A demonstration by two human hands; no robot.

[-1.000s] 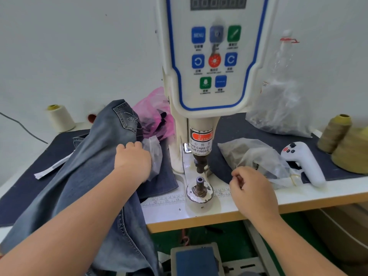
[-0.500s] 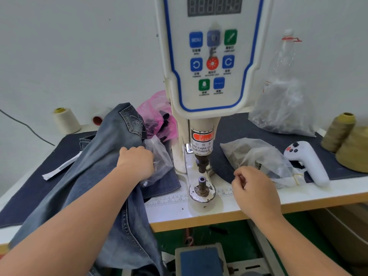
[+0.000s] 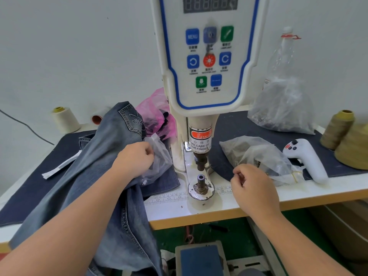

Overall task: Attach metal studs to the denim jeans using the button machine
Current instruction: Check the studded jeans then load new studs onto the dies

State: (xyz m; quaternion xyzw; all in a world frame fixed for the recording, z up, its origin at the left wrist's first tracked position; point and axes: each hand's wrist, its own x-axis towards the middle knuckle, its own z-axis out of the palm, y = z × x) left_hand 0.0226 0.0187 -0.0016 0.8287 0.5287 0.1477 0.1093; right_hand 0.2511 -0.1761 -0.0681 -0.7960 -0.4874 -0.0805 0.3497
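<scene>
Right hand [image 3: 253,188] hovers just right of the lower die [image 3: 200,181], fingers curled in tight, thumb and forefinger pinched together as if on a stud, though whatever sits between them is too small to make out. Left hand [image 3: 135,159] is over on the denim jeans [image 3: 95,176], fingers curled into a small clear bag [image 3: 157,158] that lies on the cloth; whether it grips anything inside, I can't tell.

The jeans are heaped on the left side of the table [image 3: 179,208], one leg spilling over the near edge, not yet under the button machine [image 3: 203,56]. The die post stands bare, the punch [image 3: 200,160] raised above it with a finger-warning label on its collar.

Judging from this, we're at the loading step: a stud part goes on the post, then the fabric over it. To do it well, seat the piece square on the die so it doesn't tip, pull the fingers well away before any press, and bring the denim across flat, one layer, mark centred under the punch.

Further out: a second clear bag [image 3: 256,154] lies just beyond the right hand, a white handheld controller [image 3: 306,158] to its right, thread cones [image 3: 338,130] at the far right, a pink bag [image 3: 157,110] behind the jeans, and a blue foot pedal [image 3: 201,259] below the near edge.
</scene>
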